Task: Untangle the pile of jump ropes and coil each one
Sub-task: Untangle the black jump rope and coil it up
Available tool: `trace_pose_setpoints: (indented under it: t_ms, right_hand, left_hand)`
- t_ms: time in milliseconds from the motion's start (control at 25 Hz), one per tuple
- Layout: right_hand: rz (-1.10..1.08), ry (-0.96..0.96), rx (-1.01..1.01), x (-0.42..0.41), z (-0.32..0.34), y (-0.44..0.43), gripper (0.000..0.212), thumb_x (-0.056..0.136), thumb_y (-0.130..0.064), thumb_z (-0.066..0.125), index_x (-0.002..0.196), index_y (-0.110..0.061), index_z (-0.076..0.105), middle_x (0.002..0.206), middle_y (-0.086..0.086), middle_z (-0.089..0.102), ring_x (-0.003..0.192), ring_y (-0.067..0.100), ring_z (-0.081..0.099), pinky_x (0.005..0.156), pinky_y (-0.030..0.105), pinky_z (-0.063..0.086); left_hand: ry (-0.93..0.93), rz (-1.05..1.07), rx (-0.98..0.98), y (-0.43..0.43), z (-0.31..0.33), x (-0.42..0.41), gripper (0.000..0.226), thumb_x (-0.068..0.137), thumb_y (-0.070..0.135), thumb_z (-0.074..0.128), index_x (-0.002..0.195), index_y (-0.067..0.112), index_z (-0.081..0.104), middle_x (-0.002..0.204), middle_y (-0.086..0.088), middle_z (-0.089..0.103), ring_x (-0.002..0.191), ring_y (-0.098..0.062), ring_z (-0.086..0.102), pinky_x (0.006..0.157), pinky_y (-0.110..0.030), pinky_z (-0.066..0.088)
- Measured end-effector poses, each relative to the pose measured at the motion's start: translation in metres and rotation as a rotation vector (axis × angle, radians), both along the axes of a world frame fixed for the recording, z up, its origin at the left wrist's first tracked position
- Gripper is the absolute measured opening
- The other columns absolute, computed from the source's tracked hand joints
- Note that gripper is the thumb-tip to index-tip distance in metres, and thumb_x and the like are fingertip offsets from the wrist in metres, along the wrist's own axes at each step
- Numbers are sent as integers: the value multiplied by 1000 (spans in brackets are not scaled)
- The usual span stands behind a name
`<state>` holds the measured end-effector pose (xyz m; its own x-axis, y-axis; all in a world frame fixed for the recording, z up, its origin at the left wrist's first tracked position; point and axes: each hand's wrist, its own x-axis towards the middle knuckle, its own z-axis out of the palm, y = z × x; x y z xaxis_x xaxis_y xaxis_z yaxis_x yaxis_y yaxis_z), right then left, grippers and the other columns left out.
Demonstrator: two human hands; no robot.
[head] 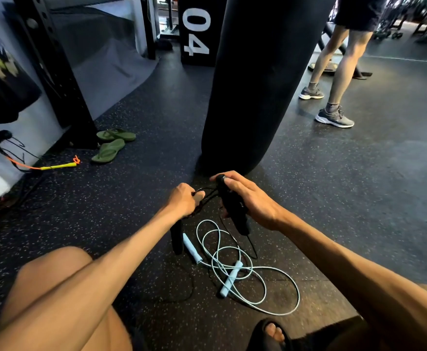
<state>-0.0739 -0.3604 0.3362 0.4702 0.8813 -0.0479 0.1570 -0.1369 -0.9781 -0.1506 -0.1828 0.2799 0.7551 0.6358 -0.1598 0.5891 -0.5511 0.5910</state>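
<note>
My right hand (250, 198) grips the black handles of a black jump rope (232, 206), held above the floor. My left hand (186, 200) pinches that rope's thin black cord, which runs across to the handles. Another black handle (177, 240) hangs below my left wrist. On the rubber floor under my hands lies a light blue jump rope (258, 272) in loose loops, with its two pale blue handles (192, 248) among the loops. A black cord trails over the floor beside it.
A black punching bag (255, 79) hangs just beyond my hands. Green flip-flops (111, 145) and a yellow-orange rope (55, 166) lie at the left near a rack post (63, 92). A person's legs (334, 79) stand at the right. My knees frame the bottom.
</note>
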Motion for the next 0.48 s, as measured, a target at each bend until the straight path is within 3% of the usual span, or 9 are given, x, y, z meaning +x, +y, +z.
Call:
trace_pose_setpoints:
  t_ms: [80, 160, 240, 320, 360, 480]
  right_hand:
    - [16, -70, -38, 2, 1, 3, 17, 102, -27, 49, 105, -12, 57, 82, 11, 56, 75, 25, 56, 73, 52, 52]
    - [26, -268, -97, 11, 0, 2, 17, 99, -30, 57, 100, -14, 61, 81, 4, 59, 73, 16, 55, 68, 36, 48]
    - [26, -526, -208, 23, -6, 1, 23, 93, -38, 63, 106, -20, 66, 96, 2, 61, 90, 17, 57, 79, 34, 48]
    - [-52, -901, -358, 33, -16, -2, 29, 87, -48, 67, 110, -31, 68, 116, 0, 52, 112, 17, 45, 95, 37, 40]
    - [-99, -1005, -354, 34, -18, -1, 30, 86, -48, 67, 111, -31, 68, 119, -2, 50, 113, 16, 42, 95, 37, 38]
    - [-150, -904, -119, 30, -22, 4, 27, 92, -31, 64, 112, -13, 64, 111, 1, 55, 98, 13, 51, 87, 26, 41]
  left_hand:
    - [-20, -17, 34, 1, 1, -1, 50, 95, 36, 58, 54, 12, 42, 55, -6, 45, 65, -26, 50, 59, -32, 31]
    - [-54, -25, 89, 0, 4, -3, 47, 94, 34, 59, 56, 10, 44, 66, -18, 60, 70, -31, 56, 60, -32, 34]
    - [-54, -43, 187, 0, 4, -5, 42, 94, 33, 58, 61, 10, 48, 71, -18, 63, 78, -35, 62, 62, -33, 36]
    - [-44, -80, 318, -1, 3, -8, 42, 95, 33, 57, 61, 12, 45, 64, -9, 56, 77, -35, 63, 61, -33, 34]
    - [-52, -99, 368, -1, 1, -9, 41, 95, 33, 57, 61, 13, 43, 64, -8, 55, 76, -34, 64, 61, -33, 34]
    - [-60, -163, 501, -4, -1, -9, 31, 95, 34, 55, 78, 9, 58, 83, -18, 68, 84, -39, 66, 64, -38, 42]
